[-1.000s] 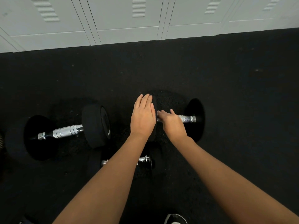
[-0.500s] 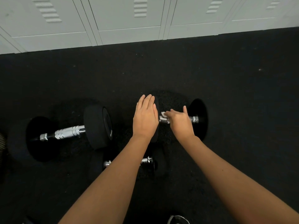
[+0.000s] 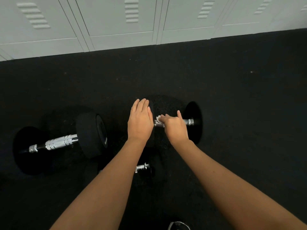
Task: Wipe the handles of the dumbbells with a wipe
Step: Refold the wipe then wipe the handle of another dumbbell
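Three black dumbbells lie on the dark floor. The right dumbbell (image 3: 193,122) has a chrome handle (image 3: 188,122). My right hand (image 3: 174,128) curls over that handle and holds a small white wipe (image 3: 158,118) against it; only a corner of the wipe shows. My left hand (image 3: 140,122) rests with straight fingers on this dumbbell's left head, which it mostly hides. The left dumbbell (image 3: 91,134) shows its bare chrome handle (image 3: 60,141). A smaller dumbbell (image 3: 143,168) lies nearer me, partly under my left forearm.
Pale grey lockers (image 3: 123,22) run along the far edge of the black rubber floor (image 3: 249,113). A shoe tip (image 3: 178,226) shows at the bottom edge.
My right hand has slid a little right along the handle and the white wipe has come into sight at its left. My left hand has stayed on the dumbbell head.
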`<action>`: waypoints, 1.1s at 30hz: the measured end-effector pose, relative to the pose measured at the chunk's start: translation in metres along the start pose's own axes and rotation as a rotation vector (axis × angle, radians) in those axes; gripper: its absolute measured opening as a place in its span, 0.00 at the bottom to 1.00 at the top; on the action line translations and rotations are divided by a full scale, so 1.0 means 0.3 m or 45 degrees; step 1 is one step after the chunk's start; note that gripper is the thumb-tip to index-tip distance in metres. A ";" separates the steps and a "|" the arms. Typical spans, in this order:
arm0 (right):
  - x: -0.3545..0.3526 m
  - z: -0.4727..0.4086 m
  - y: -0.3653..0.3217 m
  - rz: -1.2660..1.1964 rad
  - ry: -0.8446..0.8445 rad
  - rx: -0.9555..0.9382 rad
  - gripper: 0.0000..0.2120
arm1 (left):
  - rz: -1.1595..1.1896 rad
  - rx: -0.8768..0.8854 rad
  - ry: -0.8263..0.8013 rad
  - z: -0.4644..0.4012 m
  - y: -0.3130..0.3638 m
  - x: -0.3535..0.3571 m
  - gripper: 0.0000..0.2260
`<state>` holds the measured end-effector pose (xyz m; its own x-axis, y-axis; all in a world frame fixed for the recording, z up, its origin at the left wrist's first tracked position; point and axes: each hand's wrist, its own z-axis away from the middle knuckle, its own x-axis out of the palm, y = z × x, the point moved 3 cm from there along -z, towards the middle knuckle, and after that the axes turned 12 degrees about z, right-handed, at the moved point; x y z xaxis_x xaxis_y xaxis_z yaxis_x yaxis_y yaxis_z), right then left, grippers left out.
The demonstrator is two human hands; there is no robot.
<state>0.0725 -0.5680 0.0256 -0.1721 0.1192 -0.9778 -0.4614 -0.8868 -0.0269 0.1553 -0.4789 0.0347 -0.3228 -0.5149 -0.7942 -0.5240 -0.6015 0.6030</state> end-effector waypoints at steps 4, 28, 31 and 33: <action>-0.003 0.025 -0.058 -0.036 0.000 -0.096 0.21 | 0.019 0.034 0.048 0.006 0.014 -0.017 0.22; 0.055 0.103 0.021 0.085 0.301 -0.156 0.23 | 0.075 -0.022 0.037 0.003 -0.008 0.005 0.19; 0.037 0.047 0.028 0.002 0.238 0.030 0.19 | 0.083 -0.014 0.052 0.006 -0.005 0.002 0.20; 0.013 -0.017 -0.004 -0.045 0.103 0.080 0.15 | 0.084 0.004 0.068 0.011 0.000 -0.001 0.23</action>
<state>0.0768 -0.5688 0.0207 -0.0852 0.1115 -0.9901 -0.5201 -0.8526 -0.0513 0.1529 -0.4768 0.0346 -0.3141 -0.5850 -0.7477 -0.5054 -0.5637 0.6533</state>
